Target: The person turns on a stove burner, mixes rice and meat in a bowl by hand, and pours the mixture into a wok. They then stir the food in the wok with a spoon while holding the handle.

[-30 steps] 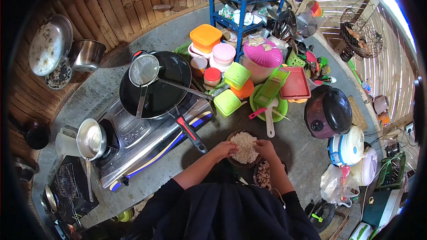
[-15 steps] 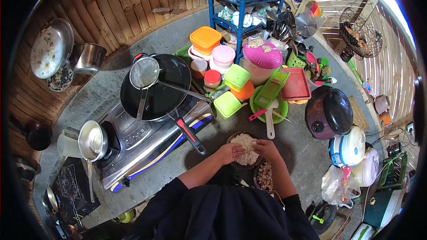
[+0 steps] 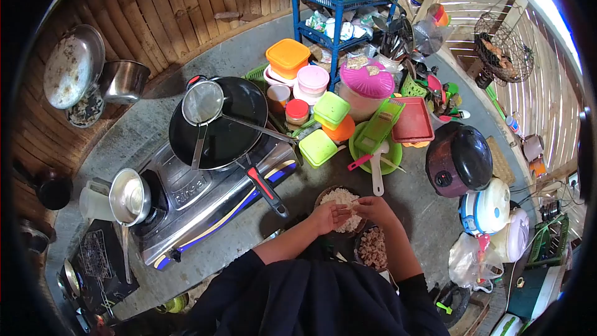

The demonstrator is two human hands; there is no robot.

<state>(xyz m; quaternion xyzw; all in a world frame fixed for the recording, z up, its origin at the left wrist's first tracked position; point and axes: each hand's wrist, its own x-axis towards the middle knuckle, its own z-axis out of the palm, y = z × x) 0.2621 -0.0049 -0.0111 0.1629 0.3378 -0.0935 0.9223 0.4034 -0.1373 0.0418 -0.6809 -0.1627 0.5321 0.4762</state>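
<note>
A dark round bowl (image 3: 319, 200) holding pale, crumbly shredded food (image 3: 339, 196) sits on the counter in front of me. Over its left side is my left hand (image 3: 331, 216), palm turned partly up and fingers stretched out. My right hand (image 3: 373, 210) is over the bowl's right side, its fingertips pinched together close to the left fingers. Whatever is in that pinch is too small to make out. Just below my right hand stands a second bowl with brown lumpy pieces (image 3: 373, 246), partly covered by my right forearm.
A gas stove (image 3: 189, 193) carries a black wok (image 3: 239, 112) with strainers on it, its handle reaching toward my left arm. Beyond the bowls is a green basin (image 3: 357, 143) with a grater (image 3: 380, 127) and white spatula (image 3: 377, 174). A rice cooker (image 3: 460, 158) stands right.
My left hand has moved slightly down and right and turned its palm upward. My right hand stays near the same spot, fingertips still pinched.
</note>
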